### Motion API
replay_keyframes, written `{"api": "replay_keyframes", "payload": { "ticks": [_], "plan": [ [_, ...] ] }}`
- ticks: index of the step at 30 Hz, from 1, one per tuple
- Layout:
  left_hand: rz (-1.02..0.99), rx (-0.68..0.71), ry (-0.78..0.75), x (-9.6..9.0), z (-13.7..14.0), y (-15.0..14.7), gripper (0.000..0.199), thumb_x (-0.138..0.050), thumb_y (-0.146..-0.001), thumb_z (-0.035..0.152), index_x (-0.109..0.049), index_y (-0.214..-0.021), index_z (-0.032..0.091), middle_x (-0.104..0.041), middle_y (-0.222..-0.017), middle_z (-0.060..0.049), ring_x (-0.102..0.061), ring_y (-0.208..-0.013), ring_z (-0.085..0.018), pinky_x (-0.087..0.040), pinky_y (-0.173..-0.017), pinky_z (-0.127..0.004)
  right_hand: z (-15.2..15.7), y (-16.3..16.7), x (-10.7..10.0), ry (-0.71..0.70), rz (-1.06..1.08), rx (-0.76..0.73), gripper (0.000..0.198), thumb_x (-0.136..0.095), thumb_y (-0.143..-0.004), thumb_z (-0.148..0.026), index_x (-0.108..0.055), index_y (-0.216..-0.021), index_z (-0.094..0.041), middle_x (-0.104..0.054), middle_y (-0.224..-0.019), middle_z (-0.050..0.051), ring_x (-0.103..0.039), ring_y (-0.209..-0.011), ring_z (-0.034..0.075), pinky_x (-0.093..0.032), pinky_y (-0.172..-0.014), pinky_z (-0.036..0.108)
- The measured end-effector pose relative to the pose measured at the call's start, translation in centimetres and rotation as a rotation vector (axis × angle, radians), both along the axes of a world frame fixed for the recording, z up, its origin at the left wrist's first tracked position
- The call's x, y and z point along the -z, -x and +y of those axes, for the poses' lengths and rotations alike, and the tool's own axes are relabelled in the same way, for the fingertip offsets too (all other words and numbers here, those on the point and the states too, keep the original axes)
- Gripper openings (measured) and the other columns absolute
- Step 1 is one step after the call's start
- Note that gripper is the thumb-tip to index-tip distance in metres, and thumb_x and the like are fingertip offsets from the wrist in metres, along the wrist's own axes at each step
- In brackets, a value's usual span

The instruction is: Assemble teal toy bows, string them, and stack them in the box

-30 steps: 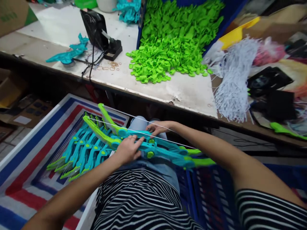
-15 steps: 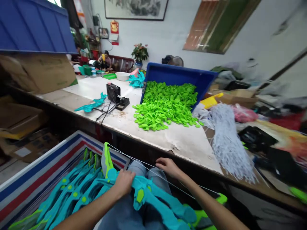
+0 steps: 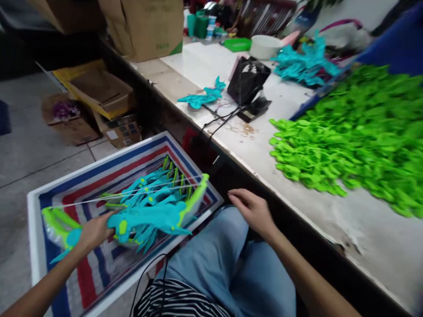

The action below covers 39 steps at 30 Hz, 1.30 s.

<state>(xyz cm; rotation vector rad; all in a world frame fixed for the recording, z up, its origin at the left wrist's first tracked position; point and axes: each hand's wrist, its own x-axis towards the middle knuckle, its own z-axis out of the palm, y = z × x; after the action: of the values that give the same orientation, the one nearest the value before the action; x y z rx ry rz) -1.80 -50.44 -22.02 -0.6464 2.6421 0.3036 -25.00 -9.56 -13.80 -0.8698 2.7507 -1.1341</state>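
Observation:
My left hand (image 3: 95, 229) is wrapped round the grip of a turquoise and green toy bow (image 3: 148, 216). White string runs between the bow's green tips. It is held over a white-rimmed crate (image 3: 33, 246) lined with red, white and blue striped sheet. Inside the crate, more toy bows (image 3: 155, 180) like it lie in a row, partly hidden beneath the held one. My right hand (image 3: 253, 211) hovers over my lap beside the table edge, fingers loosely bent and apart from the thumb, with nothing visible in it.
On the table (image 3: 264, 163) lie a heap of bright green plastic parts (image 3: 350, 145), a small black fan (image 3: 249, 81) with cables, a single turquoise part (image 3: 205, 96) and a turquoise pile (image 3: 304, 61). Cardboard boxes (image 3: 99, 90) stand on the floor at the left.
My left hand has carried the toy bow from over my lap leftward to over the crate. My view has turned left and down. My right hand stays empty near my lap.

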Motion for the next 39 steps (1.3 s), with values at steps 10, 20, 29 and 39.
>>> {"api": "replay_keyframes", "payload": {
  "ticks": [10,20,29,39],
  "plan": [
    [-0.237,-0.503,0.053,12.8,-7.3,7.8,0.053,-0.047,-0.084,0.041,-0.051,-0.126,0.009,-0.066,-0.112,-0.023,-0.063,-0.102,-0.037,-0.05,-0.077,-0.041,-18.3,12.9,16.2,-0.752,-0.117,0.006,0.061,-0.052,-0.085,-0.02,-0.034,-0.141,-0.003,-0.04,-0.142,0.023,-0.039,-0.131,0.03,-0.033,-0.107,0.038],
    [-0.353,-0.417,-0.018,24.8,-8.8,12.8,0.056,-0.052,-0.082,0.042,-0.046,-0.133,0.018,-0.065,-0.118,-0.018,-0.061,-0.108,-0.034,-0.048,-0.083,-0.039,-15.4,15.4,24.5,-0.898,-0.009,-0.026,0.059,-0.039,-0.089,-0.015,-0.024,-0.144,-0.001,-0.053,-0.12,0.025,-0.057,-0.105,0.029,-0.046,-0.085,0.034],
    [-0.385,-0.335,-0.078,27.7,-10.8,13.7,0.054,-0.056,-0.081,0.037,-0.05,-0.13,0.016,-0.064,-0.121,-0.015,-0.061,-0.11,-0.03,-0.047,-0.085,-0.034,-15.0,15.2,24.6,-0.896,0.046,-0.018,0.061,-0.042,-0.089,-0.021,-0.024,-0.144,-0.001,-0.054,-0.115,0.024,-0.057,-0.099,0.03,-0.048,-0.079,0.036],
    [-0.269,-0.312,-0.005,27.5,-12.9,15.2,0.049,-0.057,-0.079,0.029,-0.052,-0.125,0.014,-0.062,-0.121,-0.015,-0.055,-0.113,-0.029,-0.043,-0.093,-0.036,-14.8,15.1,24.7,-0.875,0.092,-0.007,0.061,-0.043,-0.087,-0.021,-0.025,-0.143,-0.002,-0.056,-0.112,0.021,-0.057,-0.097,0.028,-0.047,-0.078,0.035]
  ]
}}
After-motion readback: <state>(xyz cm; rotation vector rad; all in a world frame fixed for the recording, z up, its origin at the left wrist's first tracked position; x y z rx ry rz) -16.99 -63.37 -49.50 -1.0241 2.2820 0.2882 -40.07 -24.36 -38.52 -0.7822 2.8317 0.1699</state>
